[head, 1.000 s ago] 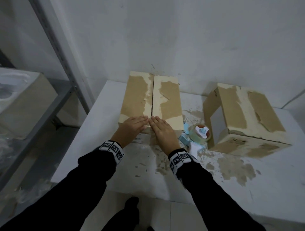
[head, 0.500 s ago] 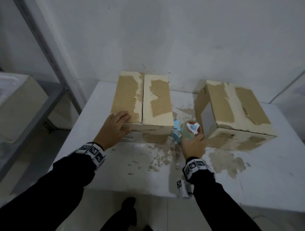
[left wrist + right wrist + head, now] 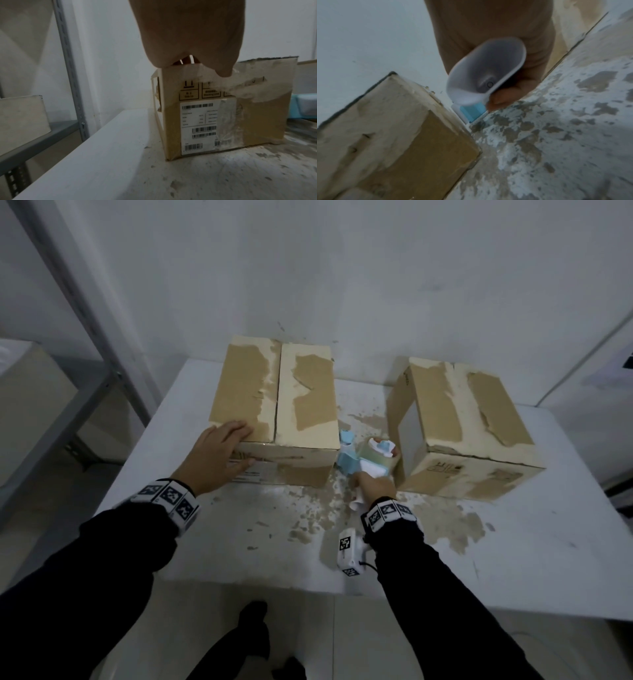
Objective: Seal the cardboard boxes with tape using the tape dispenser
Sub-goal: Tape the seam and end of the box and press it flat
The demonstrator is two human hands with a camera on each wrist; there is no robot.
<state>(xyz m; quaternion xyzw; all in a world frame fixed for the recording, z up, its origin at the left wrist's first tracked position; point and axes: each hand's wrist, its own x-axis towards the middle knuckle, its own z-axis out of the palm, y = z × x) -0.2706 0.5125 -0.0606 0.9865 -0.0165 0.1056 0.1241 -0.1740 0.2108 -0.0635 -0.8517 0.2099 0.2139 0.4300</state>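
Note:
Two worn cardboard boxes stand on the white table (image 3: 239, 542). The left box (image 3: 274, 405) has its top flaps closed with a bare centre seam. My left hand (image 3: 222, 450) rests on its near-left corner, fingers flat on top and thumb down the front face above the white label (image 3: 199, 128). The right box (image 3: 462, 422) stands apart at the right. Between the boxes lies the blue and white tape dispenser (image 3: 363, 460) with its clear roll. My right hand (image 3: 373, 487) grips its hollow white handle (image 3: 486, 73); the fingers are mostly hidden.
A grey metal shelf rack (image 3: 102, 378) with a pale box (image 3: 30, 405) stands left of the table. The wall runs close behind both boxes. Torn brown paper patches (image 3: 455, 529) cover the tabletop near me. The front table edge lies just below my wrists.
My right hand left the left box's near edge, moved right to the dispenser, and now grips its handle. My left hand slid to the box's near-left corner.

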